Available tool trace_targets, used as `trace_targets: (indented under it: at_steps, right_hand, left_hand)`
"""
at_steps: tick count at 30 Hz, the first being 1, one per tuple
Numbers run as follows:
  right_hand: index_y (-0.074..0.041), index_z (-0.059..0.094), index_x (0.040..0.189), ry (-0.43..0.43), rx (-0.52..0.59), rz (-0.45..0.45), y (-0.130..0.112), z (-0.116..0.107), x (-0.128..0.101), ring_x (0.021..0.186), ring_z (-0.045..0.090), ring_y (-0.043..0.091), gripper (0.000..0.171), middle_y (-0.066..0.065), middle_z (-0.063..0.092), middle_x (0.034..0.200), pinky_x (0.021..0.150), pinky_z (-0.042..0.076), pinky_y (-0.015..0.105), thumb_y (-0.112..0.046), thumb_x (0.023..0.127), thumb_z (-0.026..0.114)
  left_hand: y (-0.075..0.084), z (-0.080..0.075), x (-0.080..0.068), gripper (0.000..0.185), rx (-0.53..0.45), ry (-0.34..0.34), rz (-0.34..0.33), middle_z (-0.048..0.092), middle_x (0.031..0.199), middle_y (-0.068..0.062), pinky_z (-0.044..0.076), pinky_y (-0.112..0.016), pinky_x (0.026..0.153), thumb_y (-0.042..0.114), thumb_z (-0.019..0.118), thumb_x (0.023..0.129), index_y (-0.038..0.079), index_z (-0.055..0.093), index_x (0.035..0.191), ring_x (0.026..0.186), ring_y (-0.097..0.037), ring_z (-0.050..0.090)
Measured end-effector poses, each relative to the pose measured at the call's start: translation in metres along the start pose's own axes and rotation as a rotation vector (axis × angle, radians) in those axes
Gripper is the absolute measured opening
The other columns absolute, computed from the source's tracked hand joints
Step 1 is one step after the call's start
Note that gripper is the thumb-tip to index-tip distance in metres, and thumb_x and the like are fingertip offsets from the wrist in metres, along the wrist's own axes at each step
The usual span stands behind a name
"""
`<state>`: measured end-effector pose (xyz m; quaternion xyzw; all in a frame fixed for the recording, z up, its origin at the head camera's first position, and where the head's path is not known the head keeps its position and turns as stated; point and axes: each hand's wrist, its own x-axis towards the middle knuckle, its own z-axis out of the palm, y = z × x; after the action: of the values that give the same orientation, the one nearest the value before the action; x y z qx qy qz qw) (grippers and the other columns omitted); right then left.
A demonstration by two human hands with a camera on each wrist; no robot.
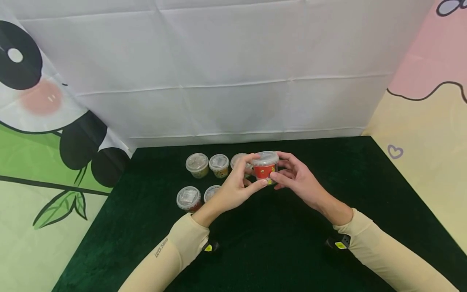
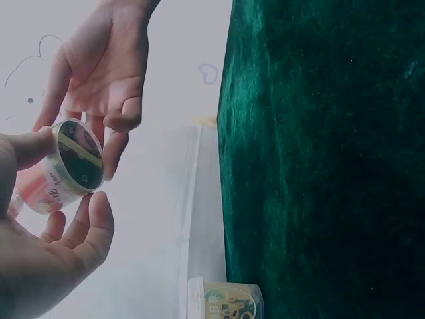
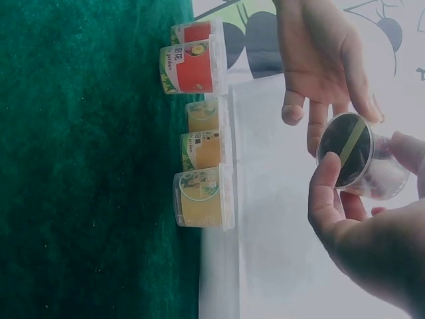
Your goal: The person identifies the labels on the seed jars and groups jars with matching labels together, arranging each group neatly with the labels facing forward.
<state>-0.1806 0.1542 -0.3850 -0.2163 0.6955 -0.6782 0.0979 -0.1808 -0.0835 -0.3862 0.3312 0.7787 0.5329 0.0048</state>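
Just behind the red-labelled cup [image 1: 265, 168] pinched by left hand [image 1: 235, 188] and right hand [image 1: 297, 178], five lidded cups [image 1: 197, 165].

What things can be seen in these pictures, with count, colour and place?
Held cup: one, red label, clear lid, lifted above the cloth between both hands.
Standing cups: five, clear lids, yellow or red labels, two rows at the back left of the cloth.
Cloth: one, dark green, covers the table.
Backdrop: white sheet behind; panda picture at left.
Sleeves: two, beige.
Left hand: grips the held cup.
Right hand: grips the held cup.
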Motion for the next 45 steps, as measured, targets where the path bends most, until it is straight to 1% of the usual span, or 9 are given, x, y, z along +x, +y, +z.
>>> trace_targets:
  at_steps: [3, 9, 16, 21, 28, 32, 36, 40, 45]
  right_hand:
    - [-0.014, 0.033, 0.155, -0.001, -0.007, 0.005, 0.000, -0.002, 0.001, 0.110, 0.064, 0.031, 0.063, 0.017, 0.051, 0.139, 0.086, 0.058, 0.040, -0.015, 0.101, 0.065]
    - [-0.014, 0.032, 0.156, -0.021, -0.008, 0.026, 0.003, -0.006, 0.004, 0.112, 0.063, 0.030, 0.065, 0.016, 0.050, 0.141, 0.088, 0.057, 0.040, -0.016, 0.100, 0.066]
    - [-0.015, 0.028, 0.157, -0.101, 0.089, 0.046, 0.004, -0.015, 0.009, 0.125, 0.056, 0.029, 0.062, 0.015, 0.045, 0.150, 0.096, 0.053, 0.038, -0.011, 0.103, 0.058]
    - [-0.012, 0.024, 0.156, -0.113, 0.142, 0.053, 0.004, -0.017, 0.009, 0.129, 0.053, 0.026, 0.057, 0.017, 0.043, 0.153, 0.102, 0.048, 0.032, -0.015, 0.107, 0.052]
    - [-0.004, 0.031, 0.155, -0.114, 0.122, 0.030, 0.002, -0.016, 0.009, 0.126, 0.053, 0.029, 0.052, 0.017, 0.042, 0.147, 0.102, 0.049, 0.034, -0.018, 0.108, 0.050]
    - [-0.004, 0.031, 0.156, -0.116, 0.086, 0.034, 0.002, -0.017, 0.007, 0.128, 0.052, 0.029, 0.055, 0.018, 0.043, 0.148, 0.103, 0.049, 0.036, -0.019, 0.108, 0.051]
    - [-0.007, 0.028, 0.158, -0.115, 0.050, 0.039, 0.002, -0.017, 0.006, 0.128, 0.053, 0.027, 0.059, 0.017, 0.044, 0.150, 0.099, 0.050, 0.035, -0.018, 0.106, 0.055]
    - [-0.011, 0.024, 0.160, -0.116, 0.077, 0.016, 0.000, -0.016, 0.006, 0.128, 0.054, 0.027, 0.063, 0.016, 0.045, 0.152, 0.098, 0.051, 0.034, -0.013, 0.105, 0.055]
    - [-0.011, 0.022, 0.160, -0.141, 0.121, -0.010, 0.001, -0.018, 0.006, 0.124, 0.056, 0.027, 0.062, 0.016, 0.046, 0.150, 0.096, 0.052, 0.033, -0.010, 0.106, 0.052]
  left_hand:
    - [0.002, 0.001, 0.001, 0.065, 0.020, 0.001, 0.014, 0.037, 0.144, -0.006, 0.056, -0.036, 0.075, 0.016, 0.068, 0.099, 0.021, 0.030, 0.152, 0.110, -0.022, 0.058]
    - [0.003, 0.001, 0.003, 0.064, 0.029, -0.006, -0.001, 0.037, 0.142, -0.006, 0.056, -0.034, 0.075, 0.017, 0.068, 0.099, 0.020, 0.031, 0.151, 0.109, -0.021, 0.057]
    - [0.006, -0.004, 0.003, 0.065, 0.000, -0.022, 0.014, 0.036, 0.144, -0.007, 0.056, -0.038, 0.083, 0.017, 0.065, 0.101, 0.022, 0.029, 0.155, 0.112, -0.022, 0.056]
    - [0.006, -0.008, 0.005, 0.064, -0.014, -0.001, 0.052, 0.036, 0.142, -0.011, 0.057, -0.039, 0.088, 0.012, 0.060, 0.103, 0.022, 0.028, 0.158, 0.116, -0.026, 0.056]
    - [0.004, -0.008, 0.005, 0.062, -0.017, 0.025, 0.040, 0.037, 0.140, -0.010, 0.056, -0.039, 0.088, 0.013, 0.059, 0.104, 0.022, 0.029, 0.158, 0.116, -0.024, 0.057]
    - [0.006, -0.006, 0.005, 0.061, -0.017, 0.030, 0.037, 0.037, 0.138, -0.007, 0.057, -0.041, 0.085, 0.017, 0.061, 0.104, 0.023, 0.030, 0.156, 0.112, -0.021, 0.058]
    - [0.009, -0.004, 0.007, 0.062, -0.010, 0.030, 0.051, 0.038, 0.138, -0.005, 0.056, -0.042, 0.082, 0.019, 0.063, 0.103, 0.024, 0.031, 0.156, 0.110, -0.019, 0.057]
    - [0.011, -0.004, 0.008, 0.063, -0.003, 0.035, 0.048, 0.039, 0.138, -0.003, 0.055, -0.038, 0.080, 0.019, 0.064, 0.102, 0.023, 0.031, 0.155, 0.109, -0.018, 0.057]
    - [0.010, -0.002, 0.007, 0.068, -0.031, 0.033, 0.034, 0.036, 0.142, -0.006, 0.055, -0.048, 0.082, 0.019, 0.064, 0.102, 0.025, 0.025, 0.157, 0.109, -0.021, 0.057]
